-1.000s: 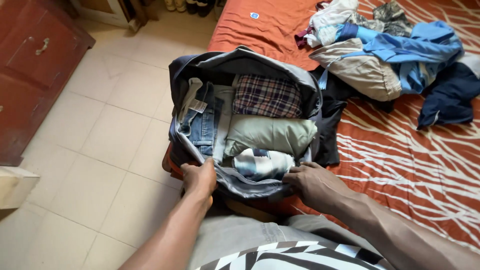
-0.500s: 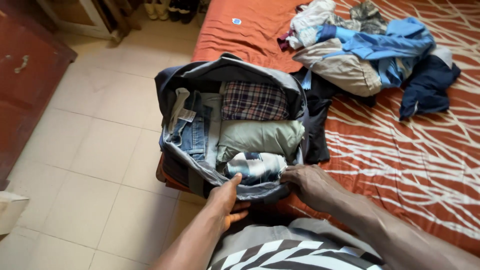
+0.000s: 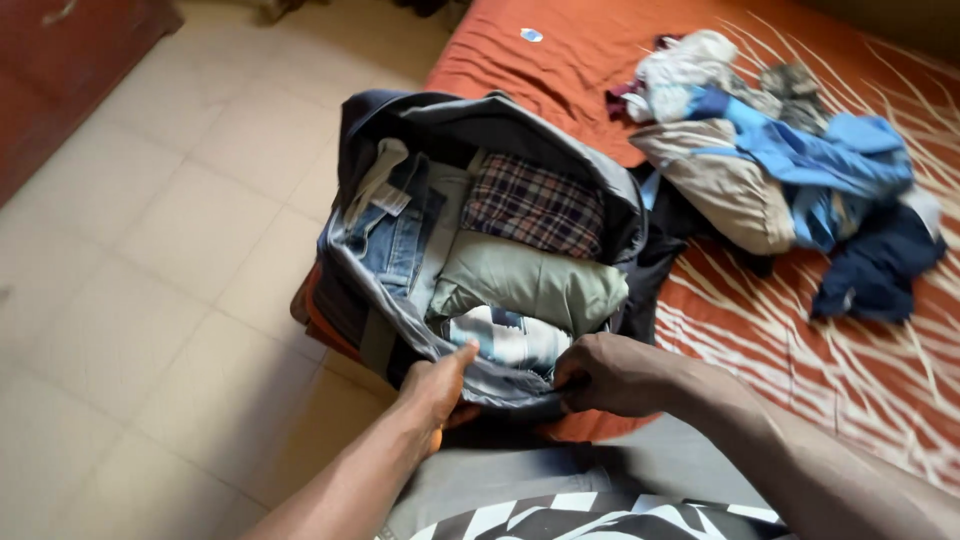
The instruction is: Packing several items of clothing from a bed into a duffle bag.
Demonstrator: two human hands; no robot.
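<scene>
Both hands grip the near rim of the open grey bag (image 3: pixel 480 120), the left hand (image 3: pixel 435 385) and the right hand (image 3: pixel 610 372) a little apart. The bag sits at the bed's (image 3: pixel 800 330) near-left corner, full of folded clothes (image 3: pixel 530 280).

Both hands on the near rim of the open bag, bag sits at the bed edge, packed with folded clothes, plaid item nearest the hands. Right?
Not quite. In the head view the plaid item lies at the far end of the bag; the patterned white and blue roll is nearest the left hand and right hand.
</scene>
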